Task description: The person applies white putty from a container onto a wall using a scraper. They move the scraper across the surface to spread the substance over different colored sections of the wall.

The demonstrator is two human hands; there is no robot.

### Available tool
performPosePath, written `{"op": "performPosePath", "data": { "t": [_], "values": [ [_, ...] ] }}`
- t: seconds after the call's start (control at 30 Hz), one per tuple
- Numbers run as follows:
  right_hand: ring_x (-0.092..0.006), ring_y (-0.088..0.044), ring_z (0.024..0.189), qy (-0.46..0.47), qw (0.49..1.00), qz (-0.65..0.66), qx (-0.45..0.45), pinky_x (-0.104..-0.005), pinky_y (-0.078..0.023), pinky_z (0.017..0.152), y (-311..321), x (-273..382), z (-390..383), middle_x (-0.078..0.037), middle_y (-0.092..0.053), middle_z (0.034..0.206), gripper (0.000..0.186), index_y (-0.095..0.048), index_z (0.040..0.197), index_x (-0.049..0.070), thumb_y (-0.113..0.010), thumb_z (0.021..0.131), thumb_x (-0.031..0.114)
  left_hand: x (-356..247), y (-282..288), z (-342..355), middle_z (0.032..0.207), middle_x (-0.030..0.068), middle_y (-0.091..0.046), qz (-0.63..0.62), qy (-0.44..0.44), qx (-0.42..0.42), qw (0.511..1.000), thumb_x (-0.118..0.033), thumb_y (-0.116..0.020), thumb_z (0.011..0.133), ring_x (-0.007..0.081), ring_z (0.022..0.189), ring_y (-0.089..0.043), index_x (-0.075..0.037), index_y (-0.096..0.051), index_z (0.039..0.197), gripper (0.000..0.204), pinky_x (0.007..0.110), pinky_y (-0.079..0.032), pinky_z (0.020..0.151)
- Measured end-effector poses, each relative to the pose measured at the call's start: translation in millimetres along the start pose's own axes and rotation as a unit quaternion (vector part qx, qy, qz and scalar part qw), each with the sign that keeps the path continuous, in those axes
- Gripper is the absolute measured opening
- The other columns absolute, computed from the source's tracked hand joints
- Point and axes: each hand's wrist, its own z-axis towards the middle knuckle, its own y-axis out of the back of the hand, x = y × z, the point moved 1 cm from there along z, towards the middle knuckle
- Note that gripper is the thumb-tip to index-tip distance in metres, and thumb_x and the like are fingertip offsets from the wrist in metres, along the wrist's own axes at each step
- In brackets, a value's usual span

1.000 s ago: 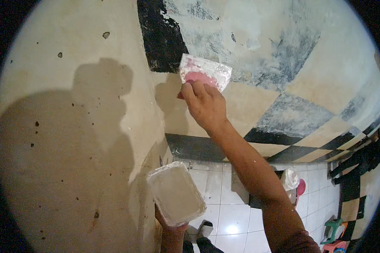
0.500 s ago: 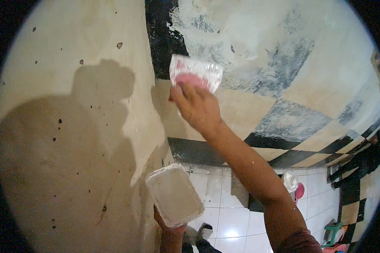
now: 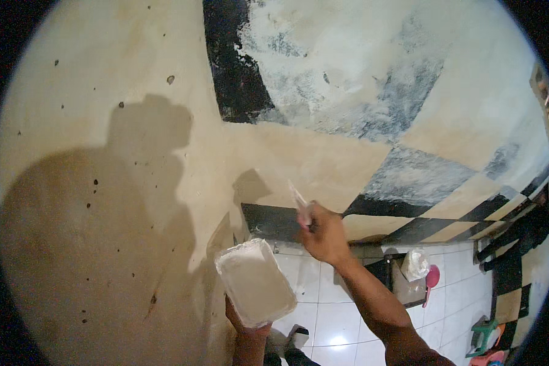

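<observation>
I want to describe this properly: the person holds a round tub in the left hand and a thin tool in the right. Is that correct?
Not quite: the tub is rectangular, not round, as the head view shows. The rest stands: the left hand holds it, and the right hand holds the thin tool.

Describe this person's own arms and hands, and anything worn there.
The right hand and left hand wear no gloves. No watch or bracelet shows on the right forearm or left forearm. A dark reddish right sleeve shows at the lower edge; no left sleeve is in view.
</observation>
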Motion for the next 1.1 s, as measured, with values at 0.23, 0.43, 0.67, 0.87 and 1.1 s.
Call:
{"op": "performPosePath", "data": {
  "t": [0.23, 0.43, 0.67, 0.87, 1.1],
  "values": [
    [-0.0139, -0.06, 0.056, -0.174, 0.874, 0.452, 0.045, -0.0289, -0.046, 0.046, 49, 56, -50, -0.007, -0.061, 0.07, 0.023, -0.056, 0.095, 0.003, -0.064, 0.078, -0.009, 25, -27, 8, 0.142, 0.0132, -0.049, -0.002, 0.042, 0.021, 0.999, -0.054, -0.048, 0.095, 0.0351, 0.127, -0.052, -0.013, -0.038, 0.148, 0.067, 0.055, -0.043, 0.106],
    [-0.017, -0.057, 0.045, -0.164, 0.96, 0.213, 0.075, -0.0318, -0.043, 0.039, 30, 19, -55, -0.009, -0.058, 0.061, 0.015, -0.052, 0.09, 0.002, -0.062, 0.081, -0.002, 37, -38, 4, 0.143, 0.0133, -0.049, 0.001, 0.057, 0.02, 0.998, -0.054, -0.048, 0.095, 0.0353, 0.128, -0.051, -0.013, -0.037, 0.148, 0.068, 0.055, -0.042, 0.106],
    [-0.0168, -0.059, 0.047, -0.227, 0.947, 0.195, 0.12, -0.0331, -0.044, 0.041, 49, 43, -45, -0.009, -0.058, 0.062, 0.017, -0.055, 0.094, -0.002, -0.062, 0.079, 0.001, 50, -50, 5, 0.143, 0.0134, -0.048, 0.006, 0.075, 0.02, 0.997, -0.055, -0.047, 0.095, 0.0356, 0.129, -0.05, -0.013, -0.036, 0.148, 0.069, 0.055, -0.042, 0.107],
    [-0.0146, -0.059, 0.053, -0.079, 0.973, 0.212, 0.054, -0.0319, -0.045, 0.045, 79, 57, -50, -0.008, -0.06, 0.068, 0.016, -0.055, 0.094, 0.0, -0.064, 0.081, 0.002, 56, -70, 13, 0.144, 0.0134, -0.047, 0.014, 0.083, 0.041, 0.996, -0.055, -0.047, 0.095, 0.0359, 0.129, -0.05, -0.013, -0.035, 0.149, 0.07, 0.056, -0.041, 0.107],
    [-0.0156, -0.065, 0.091, -0.188, 0.895, 0.403, 0.035, -0.0313, -0.053, 0.079, 105, 40, -51, -0.007, -0.068, 0.092, 0.021, -0.058, 0.105, 0.001, -0.066, 0.086, -0.002, 51, -86, 21, 0.145, 0.0135, -0.046, 0.03, 0.078, 0.063, 0.994, -0.056, -0.047, 0.095, 0.0362, 0.13, -0.049, -0.013, -0.034, 0.149, 0.07, 0.056, -0.04, 0.108]
  ]
}}
